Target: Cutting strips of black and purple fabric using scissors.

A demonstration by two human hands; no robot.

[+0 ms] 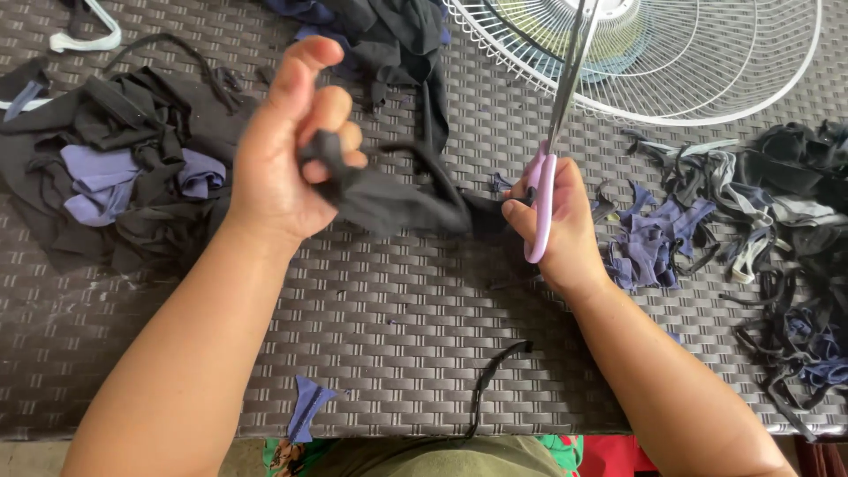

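We see a dark grey woven wicker tabletop (389, 353) filling the view. At its far edge lies a round white wire fan guard (707, 79). On the left sits a big heap of black and lilac fabric pieces (115, 168), and on the right a spread pile of black, grey and purple cut strips (760, 238). More dark cloth (380, 35) is bunched at the top centre.

Between these piles, our left hand (283, 150) is raised above the tabletop, fingers curled shut around one end of a black fabric piece (397, 199), which stretches across to our right hand (556, 221). That hand grips a pair of scissors with lilac plastic handles (541, 203), fingers closed through the loops, the steel blades pointing up over the fan guard.

Near the front edge lie a loose black strip (495, 375) and a small purple scrap (307, 406). A white strap (84, 35) rests at the top left.
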